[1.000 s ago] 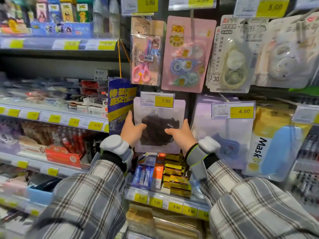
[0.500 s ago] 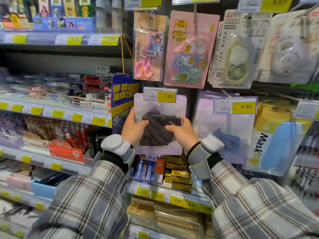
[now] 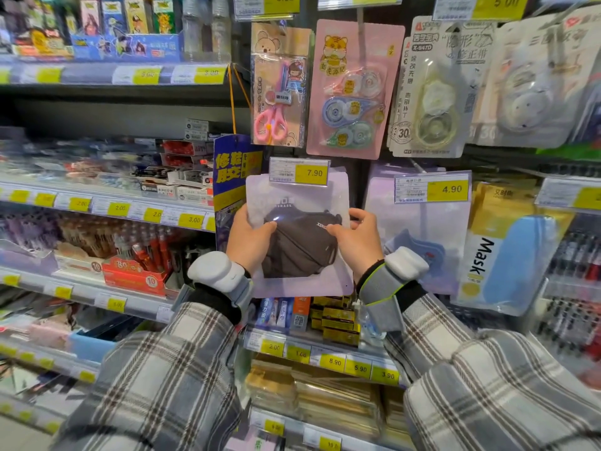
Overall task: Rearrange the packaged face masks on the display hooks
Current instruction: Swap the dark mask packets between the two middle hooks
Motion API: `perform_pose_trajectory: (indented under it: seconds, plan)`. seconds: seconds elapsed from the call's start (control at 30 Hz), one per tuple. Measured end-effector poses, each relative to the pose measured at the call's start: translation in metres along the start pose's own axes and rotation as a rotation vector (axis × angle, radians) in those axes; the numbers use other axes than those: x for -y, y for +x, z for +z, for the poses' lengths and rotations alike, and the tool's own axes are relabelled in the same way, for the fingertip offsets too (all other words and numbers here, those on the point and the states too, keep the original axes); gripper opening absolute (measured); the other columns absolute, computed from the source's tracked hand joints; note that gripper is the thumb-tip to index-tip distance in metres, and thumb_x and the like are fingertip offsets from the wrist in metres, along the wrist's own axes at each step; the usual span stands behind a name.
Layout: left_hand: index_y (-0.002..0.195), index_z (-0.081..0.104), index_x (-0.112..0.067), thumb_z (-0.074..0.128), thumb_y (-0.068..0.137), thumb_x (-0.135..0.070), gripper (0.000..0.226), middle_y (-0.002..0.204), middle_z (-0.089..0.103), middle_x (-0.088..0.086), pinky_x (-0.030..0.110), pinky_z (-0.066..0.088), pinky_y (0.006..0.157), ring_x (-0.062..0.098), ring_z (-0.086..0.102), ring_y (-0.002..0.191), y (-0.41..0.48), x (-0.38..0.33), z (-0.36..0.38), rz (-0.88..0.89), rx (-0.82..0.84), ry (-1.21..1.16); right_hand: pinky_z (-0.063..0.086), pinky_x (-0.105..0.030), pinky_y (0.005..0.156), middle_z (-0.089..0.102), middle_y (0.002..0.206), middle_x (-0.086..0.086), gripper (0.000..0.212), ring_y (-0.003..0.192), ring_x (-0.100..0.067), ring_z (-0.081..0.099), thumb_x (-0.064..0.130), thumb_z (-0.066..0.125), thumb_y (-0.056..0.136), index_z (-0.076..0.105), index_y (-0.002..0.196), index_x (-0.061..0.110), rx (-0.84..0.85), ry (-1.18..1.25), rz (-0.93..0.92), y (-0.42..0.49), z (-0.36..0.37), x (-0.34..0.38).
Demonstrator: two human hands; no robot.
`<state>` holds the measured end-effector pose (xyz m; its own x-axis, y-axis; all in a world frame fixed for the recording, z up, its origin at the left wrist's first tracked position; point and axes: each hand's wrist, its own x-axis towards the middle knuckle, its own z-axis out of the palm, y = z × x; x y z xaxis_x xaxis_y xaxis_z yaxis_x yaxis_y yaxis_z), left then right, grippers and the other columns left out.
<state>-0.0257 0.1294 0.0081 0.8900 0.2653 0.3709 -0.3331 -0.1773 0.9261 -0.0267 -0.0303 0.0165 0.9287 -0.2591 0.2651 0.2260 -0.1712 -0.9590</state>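
Note:
A pale lilac pack with a black face mask [image 3: 300,252] hangs below the 7.90 price tag [image 3: 299,172]. My left hand [image 3: 248,237] grips its left edge and my right hand [image 3: 356,240] grips its right edge, thumbs on the front. To the right hangs a lilac pack with a blue mask [image 3: 419,242] under the 4.90 tag [image 3: 432,190]. Further right is a yellow pack marked "Mask" with a light blue mask [image 3: 510,255]. The hook behind the black mask pack is hidden.
Above hang a scissors pack [image 3: 279,89], a pink correction tape pack [image 3: 353,92] and white correction tape packs [image 3: 435,92]. A blue and yellow sign [image 3: 232,170] hangs at the left. Shelves of stationery [image 3: 97,203] run left; small boxes [image 3: 335,320] sit on the shelf below.
The black mask pack has tilted slightly in my hands and sits a little lower against the price tag. Both hands keep their grip; the view has shifted slightly upward.

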Motion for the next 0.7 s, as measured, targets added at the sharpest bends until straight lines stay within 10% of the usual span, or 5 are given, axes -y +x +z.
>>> perform_pose_trajectory:
  seconds: [0.13,0.4,0.57,0.7]
  plan:
    - [0.123,0.050,-0.011,0.061,0.078,-0.016,0.047,0.121,0.062,0.011,0.048,0.046,0.099,0.026,0.060,0.109,-0.004,0.003,0.002,-0.032,-0.014,0.007,0.046,-0.030,0.092,0.060,0.100,0.000,0.054,0.096,-0.018,0.056,0.007,0.065,0.077,0.044,0.127,0.006,-0.016,0.035,0.003,0.003,-0.009,-0.001]
    - [0.127,0.046,-0.007,0.058,0.083,-0.010,0.045,0.120,0.059,0.007,0.036,0.048,0.091,0.023,0.058,0.108,-0.022,0.002,0.026,-0.096,0.065,0.008,0.051,-0.038,0.092,0.068,0.109,-0.013,0.038,0.096,-0.024,0.064,0.011,0.070,0.075,0.061,0.110,0.001,-0.053,0.050,-0.023,0.005,-0.031,-0.007]
    - [0.123,0.048,-0.003,0.055,0.084,-0.006,0.040,0.112,0.059,0.009,0.028,0.043,0.076,0.020,0.056,0.095,-0.033,0.001,0.048,-0.121,0.123,-0.009,0.051,-0.018,0.066,0.063,0.102,-0.007,0.031,0.090,-0.018,0.059,0.002,0.066,0.079,0.061,0.110,-0.004,-0.070,0.100,-0.012,0.006,-0.057,-0.012]
    - [0.127,0.048,-0.010,0.061,0.074,-0.021,0.055,0.122,0.062,0.008,0.032,0.050,0.087,0.020,0.062,0.105,-0.036,0.001,0.067,-0.117,0.205,0.007,0.054,-0.041,0.088,0.069,0.107,-0.017,0.031,0.095,-0.028,0.066,0.006,0.069,0.076,0.065,0.106,-0.002,-0.126,0.117,0.024,0.009,-0.084,-0.020]
